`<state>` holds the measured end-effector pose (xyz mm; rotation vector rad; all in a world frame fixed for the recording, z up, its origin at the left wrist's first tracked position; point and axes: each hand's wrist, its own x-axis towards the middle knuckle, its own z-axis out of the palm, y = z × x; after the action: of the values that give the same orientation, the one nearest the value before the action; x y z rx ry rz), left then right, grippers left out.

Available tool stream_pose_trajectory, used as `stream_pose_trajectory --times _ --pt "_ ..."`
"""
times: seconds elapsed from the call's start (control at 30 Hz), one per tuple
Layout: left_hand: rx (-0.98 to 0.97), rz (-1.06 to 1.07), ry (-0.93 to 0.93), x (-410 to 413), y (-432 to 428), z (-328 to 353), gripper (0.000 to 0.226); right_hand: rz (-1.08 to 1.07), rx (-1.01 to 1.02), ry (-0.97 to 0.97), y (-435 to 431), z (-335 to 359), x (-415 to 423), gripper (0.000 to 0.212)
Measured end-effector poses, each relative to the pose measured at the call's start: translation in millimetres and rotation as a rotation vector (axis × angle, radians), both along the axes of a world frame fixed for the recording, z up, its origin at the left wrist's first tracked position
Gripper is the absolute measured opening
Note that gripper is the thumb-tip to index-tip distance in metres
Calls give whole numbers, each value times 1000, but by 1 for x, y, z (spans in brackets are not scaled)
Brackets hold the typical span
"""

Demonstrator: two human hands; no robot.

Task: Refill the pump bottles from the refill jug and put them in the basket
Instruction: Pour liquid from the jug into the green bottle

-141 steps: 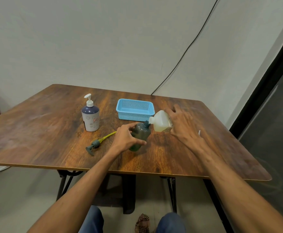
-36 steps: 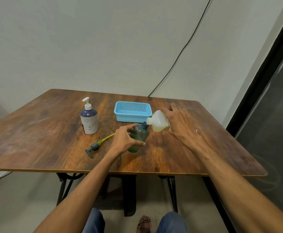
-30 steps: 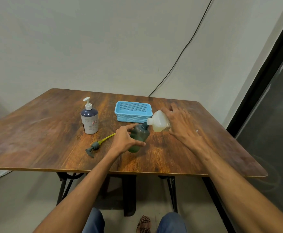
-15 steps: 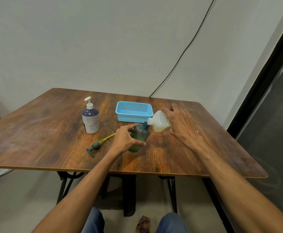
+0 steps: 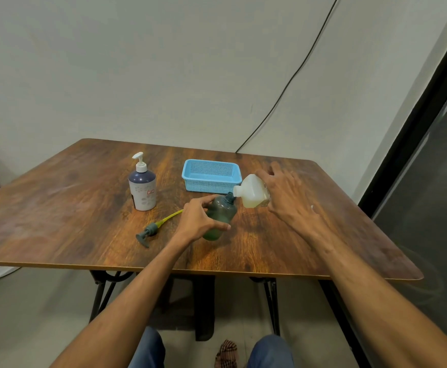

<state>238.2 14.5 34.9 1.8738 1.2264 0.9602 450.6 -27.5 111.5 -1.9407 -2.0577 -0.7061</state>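
Note:
My left hand [image 5: 198,220] grips a dark green pump bottle [image 5: 220,217] without its pump, tilted on the table. My right hand [image 5: 287,196] holds the whitish refill jug [image 5: 251,193] tipped on its side, its spout right at the green bottle's open neck. The bottle's grey pump head with a yellow tube [image 5: 154,229] lies flat on the table to the left. A white and dark blue pump bottle [image 5: 142,189] stands upright further left. Behind the hands sits the light blue basket [image 5: 211,176], with nothing visible inside.
The wooden table [image 5: 58,216] has its front edge close to my knees. A black cable [image 5: 291,78] runs down the wall behind the table. A dark door frame [image 5: 413,134] stands at the right.
Both hands, the jug and the green bottle keep the same pose throughout. Only the camera view shifts slightly.

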Motion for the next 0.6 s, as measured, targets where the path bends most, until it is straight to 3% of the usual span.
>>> stream_pose_trajectory --times 0.6 --pt "-13 1 -24 -1 0 -3 89 5 9 -10 3 -3 1 79"
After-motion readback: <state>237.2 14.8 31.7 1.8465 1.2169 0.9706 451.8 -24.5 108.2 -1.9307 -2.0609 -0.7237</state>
